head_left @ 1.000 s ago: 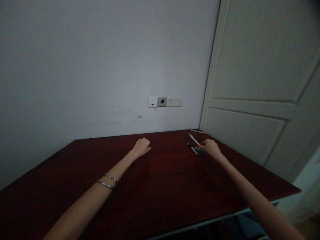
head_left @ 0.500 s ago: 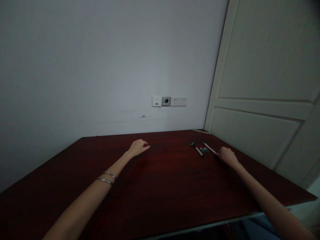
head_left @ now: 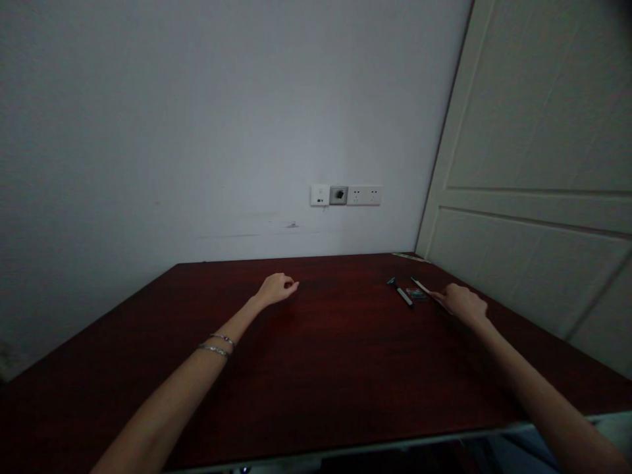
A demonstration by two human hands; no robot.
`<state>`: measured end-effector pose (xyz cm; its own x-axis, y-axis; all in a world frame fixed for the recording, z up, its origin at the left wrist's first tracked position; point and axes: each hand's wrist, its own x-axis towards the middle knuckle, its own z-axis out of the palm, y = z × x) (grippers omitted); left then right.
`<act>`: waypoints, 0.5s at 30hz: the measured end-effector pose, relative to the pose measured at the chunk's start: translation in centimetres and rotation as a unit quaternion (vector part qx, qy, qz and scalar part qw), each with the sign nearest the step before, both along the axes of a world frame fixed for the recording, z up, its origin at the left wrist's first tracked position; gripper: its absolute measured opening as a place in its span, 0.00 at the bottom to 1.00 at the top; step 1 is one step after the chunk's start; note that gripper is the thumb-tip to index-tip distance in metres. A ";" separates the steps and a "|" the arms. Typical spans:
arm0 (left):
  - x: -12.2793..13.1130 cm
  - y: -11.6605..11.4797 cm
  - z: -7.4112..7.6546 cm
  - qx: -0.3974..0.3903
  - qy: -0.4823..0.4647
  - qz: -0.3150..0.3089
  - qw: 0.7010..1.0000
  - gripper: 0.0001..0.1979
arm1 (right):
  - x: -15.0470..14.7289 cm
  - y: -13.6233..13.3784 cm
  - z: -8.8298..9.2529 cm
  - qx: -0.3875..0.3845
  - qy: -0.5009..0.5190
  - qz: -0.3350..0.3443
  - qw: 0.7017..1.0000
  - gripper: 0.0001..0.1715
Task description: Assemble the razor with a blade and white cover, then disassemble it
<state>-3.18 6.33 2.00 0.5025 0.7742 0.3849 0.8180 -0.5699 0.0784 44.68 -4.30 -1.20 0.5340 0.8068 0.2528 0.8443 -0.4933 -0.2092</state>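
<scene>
My left hand (head_left: pixel 278 289) rests on the dark red table, left of its middle, with the fingers curled in and nothing visible in them. Toward the right, my right hand (head_left: pixel 463 303) has its fingers on the near end of a slim white stick (head_left: pixel 421 286) with a dark tip, which points away to the far left. Part of the stick is hidden under the fingers. Just left of it lies a small clear packet (head_left: pixel 416 294) with greenish contents, too small to make out. Beside the packet is a razor (head_left: pixel 405 297) with a grey and black handle, its head farthest from me.
The dark red table (head_left: pixel 316 368) meets a pale wall along its back edge. Sockets (head_left: pixel 364 195) are set in the wall above it. A pale panelled door (head_left: pixel 533 250) borders the right side. A light strip (head_left: pixel 411 257) lies in the far right corner.
The view has turned slightly left, so everything sits a little farther right. My right hand has drawn back slightly along the white stick, showing more of it. My left hand stays about where it was.
</scene>
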 end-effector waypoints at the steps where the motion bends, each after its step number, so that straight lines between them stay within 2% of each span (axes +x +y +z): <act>1: -0.4 -0.1 -0.2 -0.007 -0.005 0.002 1.000 0.21 | -1.1 0.4 0.6 -0.010 0.002 -0.010 1.000 0.33; 3: -1.2 -0.3 -0.6 -0.021 -0.015 0.002 1.000 0.20 | -3.8 1.4 1.8 -0.003 -0.006 0.007 1.000 0.32; 7: -3.0 -1.0 -1.7 -0.028 -0.043 0.009 0.999 0.17 | -10.4 3.5 3.3 -0.009 -0.001 0.088 0.996 0.30; 11: -4.5 -1.5 -2.6 -0.007 -0.063 0.023 0.998 0.15 | -16.4 5.0 2.6 -0.012 0.007 0.186 0.983 0.30; 15: -5.0 -1.5 -3.4 0.011 -0.069 0.039 0.997 0.14 | -20.0 5.9 1.0 0.005 -0.023 0.302 0.953 0.28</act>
<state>-8.20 4.84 -1.38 0.3825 0.7995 0.4632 0.8417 -0.5083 0.1822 24.64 1.62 -0.23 -0.0379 0.9610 0.2740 0.9820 0.0866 -0.1680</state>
